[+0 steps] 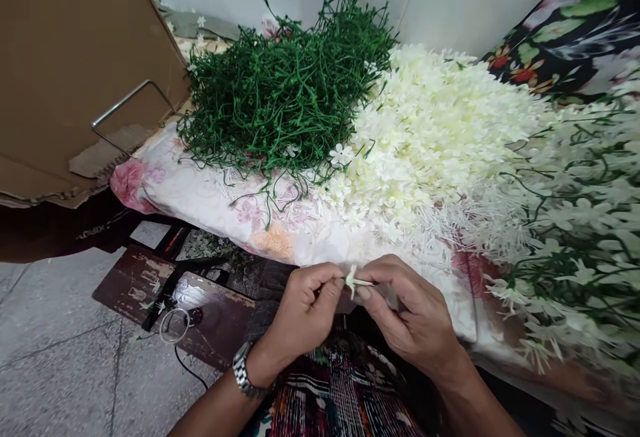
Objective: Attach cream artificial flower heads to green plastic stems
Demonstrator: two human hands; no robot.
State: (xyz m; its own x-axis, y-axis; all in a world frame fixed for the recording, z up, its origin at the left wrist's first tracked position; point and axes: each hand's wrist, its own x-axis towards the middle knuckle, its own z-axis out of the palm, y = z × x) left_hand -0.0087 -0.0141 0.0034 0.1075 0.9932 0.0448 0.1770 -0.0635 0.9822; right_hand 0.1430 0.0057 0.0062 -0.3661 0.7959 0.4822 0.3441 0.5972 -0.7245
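Observation:
My left hand (303,310) and my right hand (410,310) meet low in the middle of the head view, both pinched on one small cream artificial flower piece (354,281). A metal watch (243,371) sits on my left wrist. Just beyond the hands lies a floral cloth (210,193). It bears a heap of green plastic stems (285,90) and a heap of cream flower pieces (440,130).
At the right lies a pile of stems with flowers on them (580,237). A cardboard sheet (65,63) with a metal handle leans at the left. A dark wooden board (165,287) with a cable and ring lies on the tiled floor (55,363).

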